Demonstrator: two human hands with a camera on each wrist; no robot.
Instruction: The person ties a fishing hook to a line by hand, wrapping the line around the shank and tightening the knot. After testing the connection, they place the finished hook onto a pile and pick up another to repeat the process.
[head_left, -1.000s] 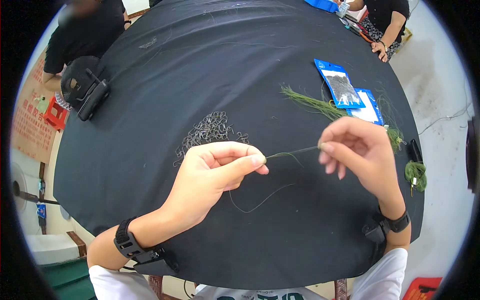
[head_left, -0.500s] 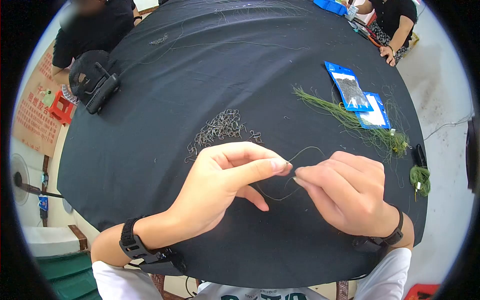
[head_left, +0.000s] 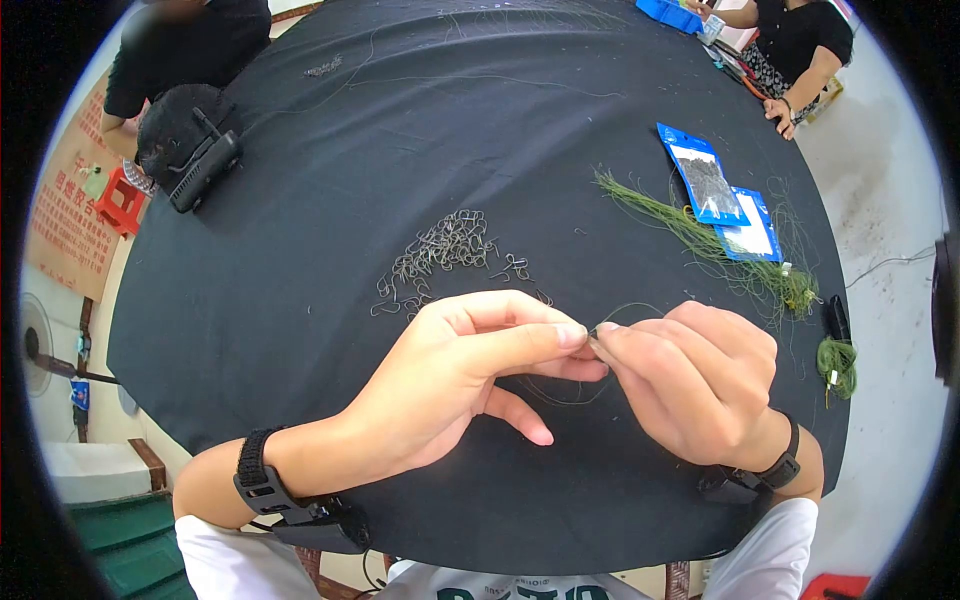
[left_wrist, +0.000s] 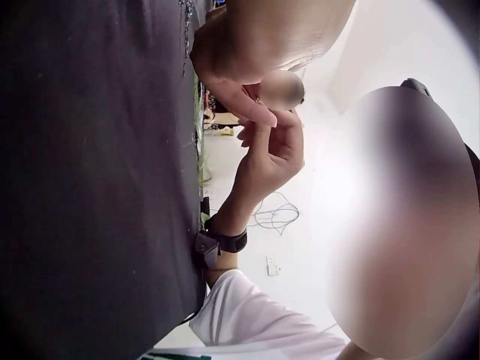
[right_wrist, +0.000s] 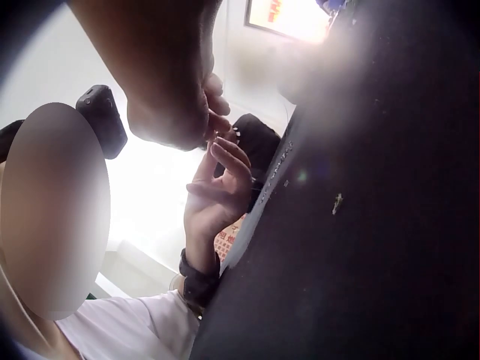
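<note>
My left hand [head_left: 490, 355] and right hand [head_left: 695, 380] meet fingertip to fingertip over the black-covered table [head_left: 560, 500]. Between thumb and forefinger, the left pinches a thin green line [head_left: 632, 305] at its end. The right thumb and fingers grip the same line right beside it, the other fingers curled in. A loop of line arches above the fingertips, and another hangs below. Whatever small part lies between the fingertips is hidden. Just beyond the left hand lies a pile of bent metal wire clips [head_left: 440, 250], with a few loose ones [head_left: 513, 266] at its right.
Right of the pile, a bundle of green line [head_left: 650, 208] lies by two blue-edged packets [head_left: 705, 180]. A tied green coil [head_left: 836, 362] sits at the right table edge. A black headset-like device [head_left: 190, 150] stands far left. Two other people sit across the table.
My right hand has come down and left, from holding the line stretched out to meeting the left fingertips. The line now bends in loops. The left hand's lower fingers have spread downward.
</note>
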